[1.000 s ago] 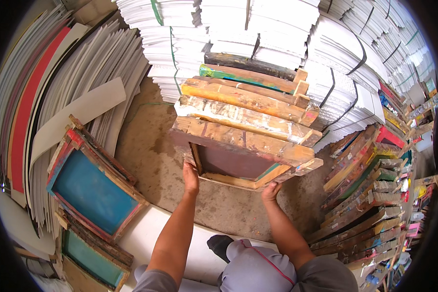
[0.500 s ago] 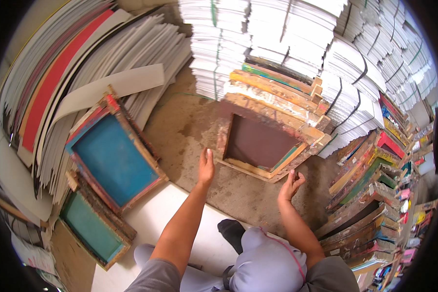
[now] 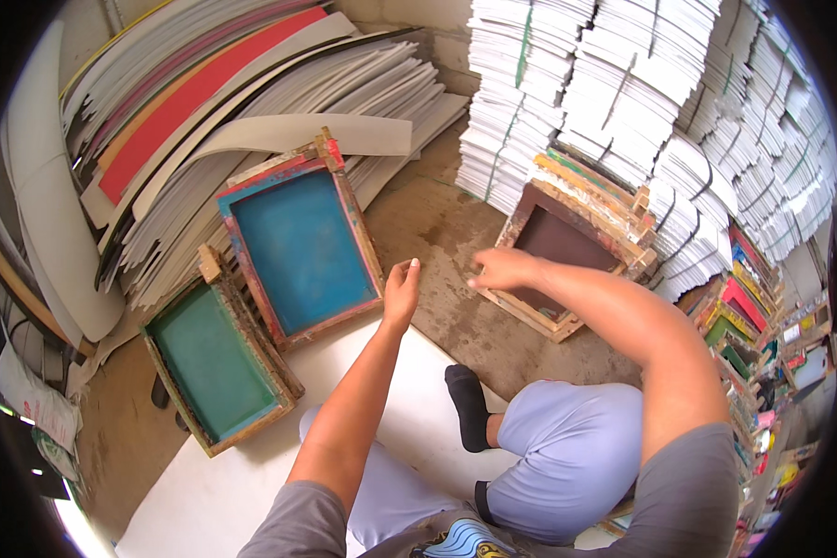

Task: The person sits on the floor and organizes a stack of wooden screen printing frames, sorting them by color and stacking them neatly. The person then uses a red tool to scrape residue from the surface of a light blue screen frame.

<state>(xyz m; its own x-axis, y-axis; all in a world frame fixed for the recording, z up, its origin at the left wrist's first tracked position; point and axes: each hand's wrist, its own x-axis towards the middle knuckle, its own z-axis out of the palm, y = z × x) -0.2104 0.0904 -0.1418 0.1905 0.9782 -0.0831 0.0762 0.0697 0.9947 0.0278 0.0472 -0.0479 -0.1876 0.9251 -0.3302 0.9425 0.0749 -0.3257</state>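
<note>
My left hand (image 3: 403,293) is held up over the floor with its fingers loosely extended and nothing in it. To its left, a wooden screen-printing frame with blue mesh (image 3: 298,251) leans back. Beside that one leans a smaller frame with green mesh (image 3: 212,363). My right hand (image 3: 504,270) reaches leftward, fingers slightly bent and apart, holding nothing I can see. Behind its wrist and forearm stands a frame with dark maroon mesh (image 3: 567,240), partly covered by my arm. Several paint-stained wooden frames (image 3: 591,200) are stacked behind the maroon one.
Bent sheets of white and red board (image 3: 279,93) lean at the back left. Tall strapped stacks of white paper (image 3: 521,102) rise at the back. More frames (image 3: 739,312) line the right side. A white board (image 3: 418,372) lies under my legs on the brown floor (image 3: 428,219).
My right hand has swung left from the maroon frame's right side to in front of it. My left hand stays raised. The view has turned leftward, so the scene sits farther right.
</note>
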